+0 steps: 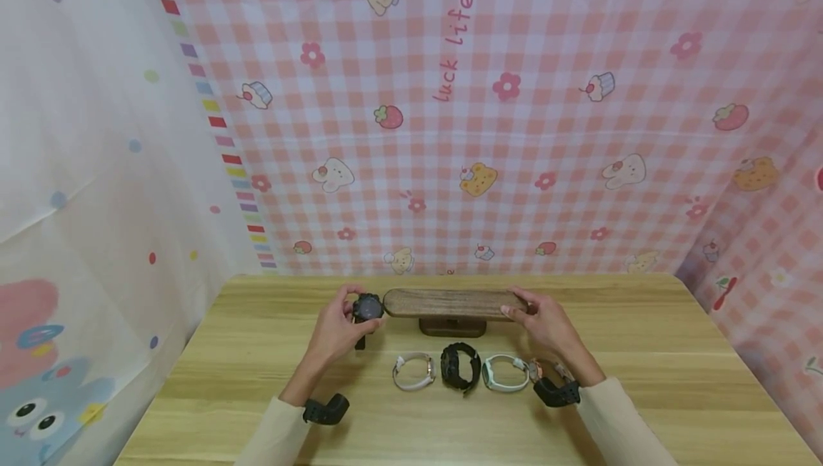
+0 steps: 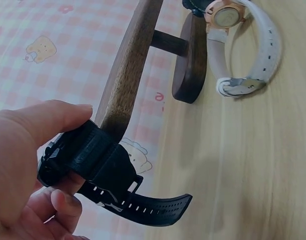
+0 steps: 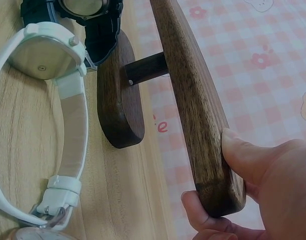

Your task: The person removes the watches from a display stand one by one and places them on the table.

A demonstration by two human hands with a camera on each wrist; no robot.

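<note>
A black watch (image 1: pixel 368 307) with a round face and a holed strap is in my left hand (image 1: pixel 337 326), pinched between thumb and fingers. It meets the left end of a dark wooden bar (image 1: pixel 444 301); whether the bar's tip enters the strap loop, I cannot tell. This bar is the top of a T-shaped stand with an oval wooden base (image 1: pixel 453 327). At the bar's other end, my right hand (image 1: pixel 543 319) grips it, thumb (image 3: pixel 243 152) on one side and fingers underneath. In the left wrist view, the watch's strap end (image 2: pixel 163 211) hangs loose.
Several watches line the table in front of the stand: a white-strapped rose-gold one (image 2: pixel 225 17), a black one (image 1: pixel 451 366), a pale white one (image 3: pixel 72 135), and a rose-gold one (image 1: pixel 536 369) by my right wrist. A pink checked cloth (image 1: pixel 418 223) hangs behind the table (image 1: pixel 257 352).
</note>
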